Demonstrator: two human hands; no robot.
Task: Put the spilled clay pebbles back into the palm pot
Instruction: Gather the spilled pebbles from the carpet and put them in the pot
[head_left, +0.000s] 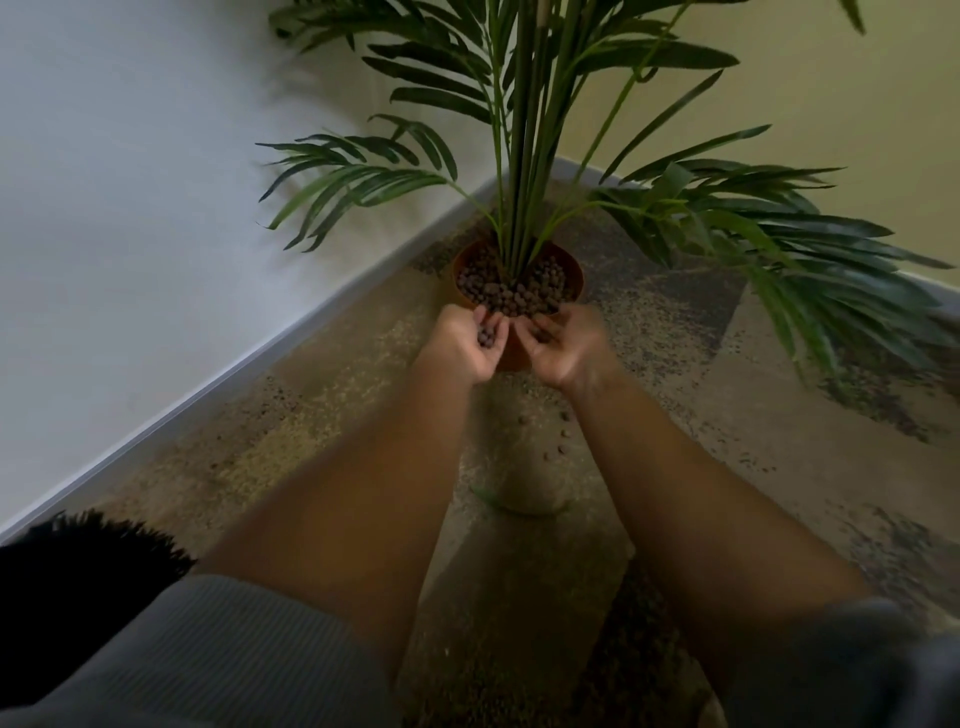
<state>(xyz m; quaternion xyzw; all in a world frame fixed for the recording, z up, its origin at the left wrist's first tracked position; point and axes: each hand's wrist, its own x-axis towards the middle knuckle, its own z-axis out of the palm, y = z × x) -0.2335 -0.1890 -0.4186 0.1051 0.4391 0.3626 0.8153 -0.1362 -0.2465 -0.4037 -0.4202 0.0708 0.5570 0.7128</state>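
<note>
A brown palm pot (575, 275) stands in the corner of the room, filled with dark clay pebbles (519, 291) around the green stems. My left hand (462, 345) is cupped at the pot's near rim with several pebbles (488, 336) lying in its palm. My right hand (566, 345) is cupped beside it, palm up and blurred; a few dark pebbles seem to lie in it. A few loose pebbles (562, 432) lie on the carpet below my right wrist.
Palm fronds (779, 234) spread low to the right and left of the pot. A grey baseboard (260, 358) and walls close the corner. The patterned carpet (519, 571) stretches toward me. A green leaf scrap (488, 496) lies on the carpet between my arms.
</note>
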